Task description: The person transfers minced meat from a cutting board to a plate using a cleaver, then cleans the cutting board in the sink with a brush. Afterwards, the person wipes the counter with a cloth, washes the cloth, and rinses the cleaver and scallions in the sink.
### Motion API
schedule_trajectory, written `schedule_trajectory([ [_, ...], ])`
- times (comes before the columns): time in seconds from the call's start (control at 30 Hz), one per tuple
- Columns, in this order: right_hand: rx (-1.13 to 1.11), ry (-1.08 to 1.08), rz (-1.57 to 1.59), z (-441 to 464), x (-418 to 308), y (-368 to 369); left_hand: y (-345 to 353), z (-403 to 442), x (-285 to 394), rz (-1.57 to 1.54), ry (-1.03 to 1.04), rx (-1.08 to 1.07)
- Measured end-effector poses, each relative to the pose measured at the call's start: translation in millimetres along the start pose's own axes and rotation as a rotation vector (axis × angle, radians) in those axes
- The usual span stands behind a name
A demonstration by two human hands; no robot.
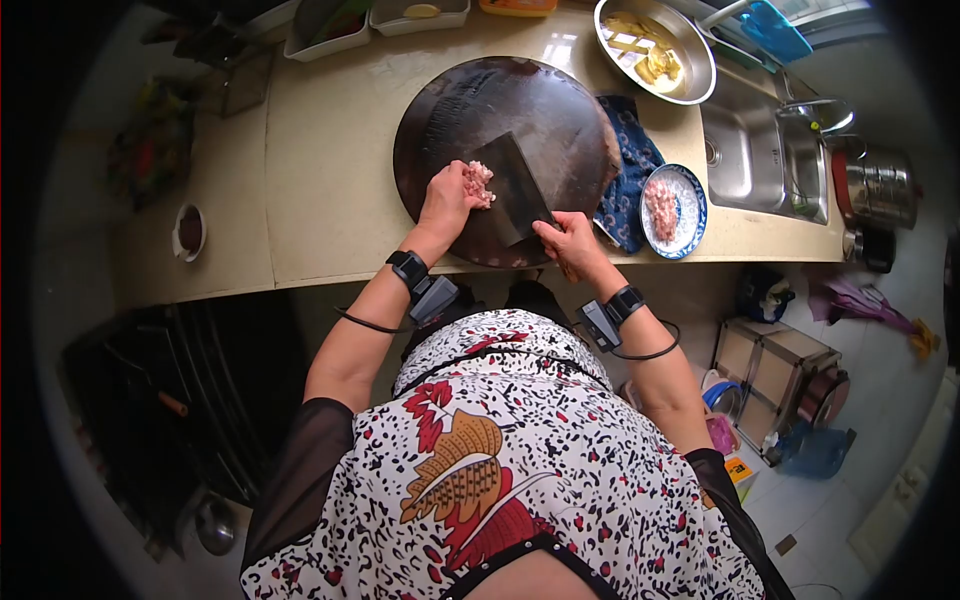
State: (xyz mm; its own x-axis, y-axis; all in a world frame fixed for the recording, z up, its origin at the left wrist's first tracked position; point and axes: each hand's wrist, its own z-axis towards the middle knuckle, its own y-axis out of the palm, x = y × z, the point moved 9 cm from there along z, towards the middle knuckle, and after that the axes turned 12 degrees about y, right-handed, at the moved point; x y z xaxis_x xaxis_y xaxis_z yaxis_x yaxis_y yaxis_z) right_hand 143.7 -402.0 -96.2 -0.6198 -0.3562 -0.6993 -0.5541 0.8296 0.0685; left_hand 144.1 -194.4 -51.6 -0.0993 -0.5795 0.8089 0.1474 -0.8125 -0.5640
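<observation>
Over the round dark chopping board, my right hand grips the handle of a cleaver. Its wide dark blade lies low over the board, angled up and to the left; whether it rests on the wood I cannot tell. Beside the blade's left edge, my left hand has its fingers closed on a clump of minced meat. The palm side of that hand is hidden. More pink minced meat sits on a blue-rimmed plate to the right of the board.
A blue patterned cloth lies between board and plate. Behind it stands a metal bowl holding pale pieces in liquid. The steel sink is at the right. White trays line the back, and a small bowl stands far left.
</observation>
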Motion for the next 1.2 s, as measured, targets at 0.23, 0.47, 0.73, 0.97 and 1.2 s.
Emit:
schedule_trajectory([
  [0.23, -0.122, 0.084, 0.218, -16.0, 4.5, 9.1, -22.4, 7.7, 23.1, -0.016, 0.093, 0.07],
  [0.47, 0.015, 0.06, 0.421, -63.1, 12.3, -48.2, -65.7, 16.9, 12.8, 0.151, 0.099, 0.163],
  [0.73, 0.559, -0.256, 0.356, -146.6, 11.1, -162.5, -18.2, 26.0, 17.5, 0.311, 0.138, 0.094],
  [0.97, 1.164, -0.351, -0.45, -192.2, -5.6, -188.0, 39.2, 39.7, 26.5, 0.609, 0.131, -0.146],
  [1.2, 1.199, -0.241, -0.473, -190.2, 14.0, -193.3, 103.4, 49.7, 117.5, 0.511, 0.375, -0.273],
])
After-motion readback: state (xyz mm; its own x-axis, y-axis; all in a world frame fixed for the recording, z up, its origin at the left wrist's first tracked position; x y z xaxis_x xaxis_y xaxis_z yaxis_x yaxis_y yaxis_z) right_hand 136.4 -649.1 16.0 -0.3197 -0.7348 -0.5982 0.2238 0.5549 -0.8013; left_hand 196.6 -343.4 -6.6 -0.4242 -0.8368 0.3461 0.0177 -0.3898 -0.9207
